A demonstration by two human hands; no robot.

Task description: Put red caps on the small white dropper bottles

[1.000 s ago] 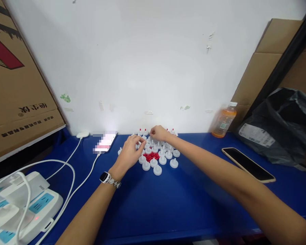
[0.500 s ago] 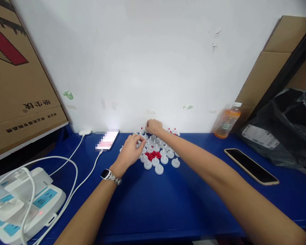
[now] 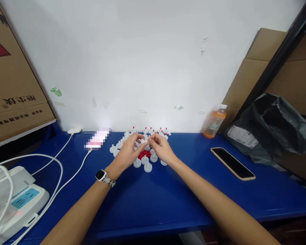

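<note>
From my end, the largest thing I watch is the glossy blue flat-topped table [image 3: 153,204], running back to the wall. Over it, my left hand [image 3: 129,151] and right hand [image 3: 162,148] come in from opposite sides and meet near the middle. Beneath and around them spreads a cluster of white round plastic caps with upright spouts [image 3: 148,167]; several at the back by the wall carry red tips [image 3: 146,128]. Smaller again, the heap of tiny glossy red pieces [image 3: 144,154] lies just on the near side of my fingertips, and I judge the left thumb closer to it than the right fingers.

The left thumb and fingers curl in a pinch round what I take to be one white spouted cap [image 3: 142,140]. I cannot tell where its spout points. The right fingertips, pressed together, sit just right of it; anything between them is too small to make out.
</note>
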